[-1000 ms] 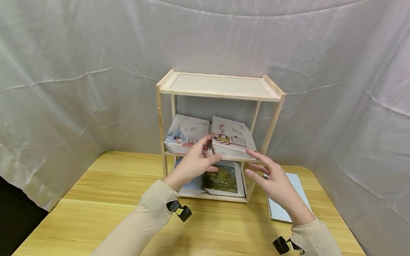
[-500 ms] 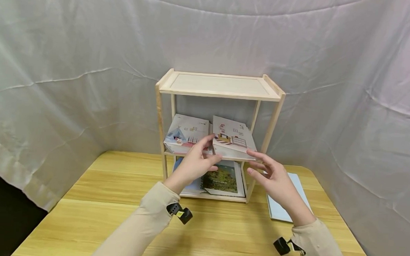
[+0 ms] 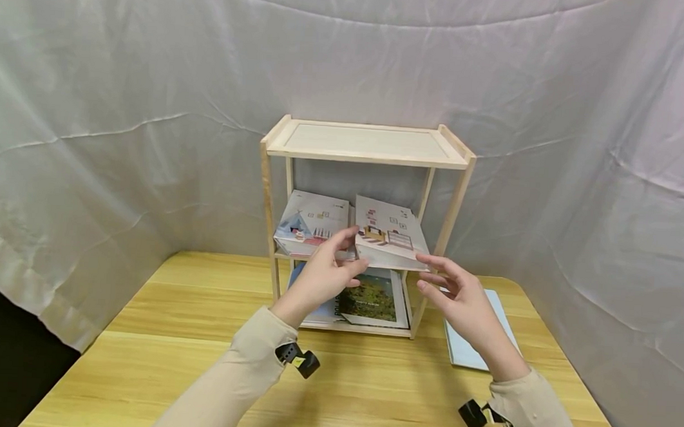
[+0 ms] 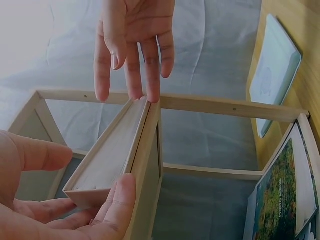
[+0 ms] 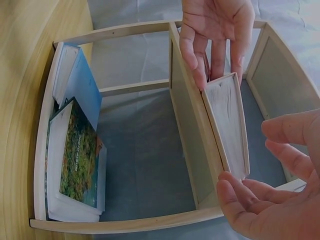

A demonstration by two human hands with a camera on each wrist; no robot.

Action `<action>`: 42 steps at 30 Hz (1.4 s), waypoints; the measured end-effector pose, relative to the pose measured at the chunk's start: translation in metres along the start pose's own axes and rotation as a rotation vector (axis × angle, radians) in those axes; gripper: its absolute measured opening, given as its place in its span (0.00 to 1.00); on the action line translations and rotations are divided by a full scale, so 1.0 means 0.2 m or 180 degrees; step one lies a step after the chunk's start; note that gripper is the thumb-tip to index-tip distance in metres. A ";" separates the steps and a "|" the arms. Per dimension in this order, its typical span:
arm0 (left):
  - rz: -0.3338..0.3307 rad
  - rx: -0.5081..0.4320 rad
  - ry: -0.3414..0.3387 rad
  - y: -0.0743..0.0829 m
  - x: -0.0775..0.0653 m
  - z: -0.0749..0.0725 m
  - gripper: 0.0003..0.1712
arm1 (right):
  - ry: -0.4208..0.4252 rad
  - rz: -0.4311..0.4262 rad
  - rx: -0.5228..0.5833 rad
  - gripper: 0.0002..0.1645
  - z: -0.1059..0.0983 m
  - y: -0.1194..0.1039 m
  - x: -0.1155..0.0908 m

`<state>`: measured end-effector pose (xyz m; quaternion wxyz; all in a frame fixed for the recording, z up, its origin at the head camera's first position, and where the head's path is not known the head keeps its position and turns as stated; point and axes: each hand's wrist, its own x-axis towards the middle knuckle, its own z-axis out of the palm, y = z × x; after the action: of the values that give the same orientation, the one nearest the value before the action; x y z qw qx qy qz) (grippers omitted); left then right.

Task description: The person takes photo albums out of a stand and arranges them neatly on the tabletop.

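Note:
A thick white album (image 3: 390, 226) with a printed room scene lies on the right half of the middle shelf, its near end at the shelf's front edge. My left hand (image 3: 315, 276) is at its left side, with fingertips touching the near left corner. At the opposite corner, my right hand (image 3: 462, 303) touches the edge with its fingertips. Both thumbs stand apart from the album in the wrist views; its white page edges (image 4: 107, 155) show between the hands. Beside it lies another white album (image 3: 315, 218) with a tent picture, partly hidden by my left hand.
The pale wooden rack (image 3: 368, 158) stands on a wood-grain table (image 3: 195, 348) before a grey cloth. Its bottom shelf holds a blue book (image 5: 85, 82) and a dark green photo album (image 5: 80, 155). A light blue book (image 3: 468, 349) lies right of the rack.
The right-hand album has shifted slightly toward me, its near edge now a little lower in view. My right hand has moved slightly with it; my left hand has hardly moved.

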<state>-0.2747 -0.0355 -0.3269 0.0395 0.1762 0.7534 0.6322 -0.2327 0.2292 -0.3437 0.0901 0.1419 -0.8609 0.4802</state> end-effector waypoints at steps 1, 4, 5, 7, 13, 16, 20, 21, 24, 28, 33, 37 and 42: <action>0.0006 0.0002 0.0006 0.00 0.00 0.00 0.41 | 0.0008 0.0001 0.0011 0.29 0.00 0.00 0.00; 0.0024 0.0025 0.0026 0.00 -0.02 0.00 0.41 | 0.0047 -0.0010 0.0045 0.28 -0.01 -0.01 -0.01; 0.0025 0.0039 0.0034 0.00 -0.02 0.00 0.41 | 0.0058 -0.0019 0.0060 0.27 -0.01 -0.01 -0.01; 0.0028 0.0075 0.0054 0.00 -0.02 0.00 0.41 | 0.0081 -0.0024 0.0075 0.27 -0.01 -0.01 -0.02; 0.0025 0.0090 0.0092 0.00 -0.04 0.00 0.40 | 0.0133 0.0010 0.0103 0.25 -0.01 -0.01 -0.02; 0.0041 0.0067 0.0117 0.00 -0.04 0.01 0.39 | 0.0160 0.0012 0.0121 0.25 -0.01 -0.01 -0.02; 0.0068 0.0052 0.0157 0.00 -0.04 0.01 0.38 | 0.0202 -0.0023 0.0131 0.24 -0.01 0.00 -0.02; 0.0073 0.0056 0.0168 0.00 -0.05 0.01 0.38 | 0.0212 -0.0031 0.0134 0.24 -0.01 0.00 -0.02; 0.0091 0.0067 0.0190 0.00 -0.05 0.01 0.37 | 0.0236 -0.0037 0.0142 0.23 -0.01 0.00 -0.02; 0.0115 0.0087 0.0218 0.01 -0.06 0.02 0.37 | 0.0253 -0.0014 0.0130 0.23 -0.02 0.00 -0.03; 0.0145 0.0112 0.0229 0.01 -0.07 0.02 0.36 | 0.0277 -0.0003 0.0059 0.22 -0.02 0.01 -0.03; 0.0179 0.0120 0.0210 0.01 -0.09 0.01 0.35 | 0.0300 0.0001 -0.0011 0.21 -0.03 0.02 -0.03; 0.0187 0.0089 0.0167 0.01 -0.11 0.00 0.33 | 0.0340 -0.0032 -0.0050 0.19 -0.03 0.04 -0.02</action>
<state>-0.2543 -0.0419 -0.3284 -0.0014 0.1821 0.7575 0.6269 -0.2321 0.2391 -0.3474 0.1395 0.1197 -0.8579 0.4799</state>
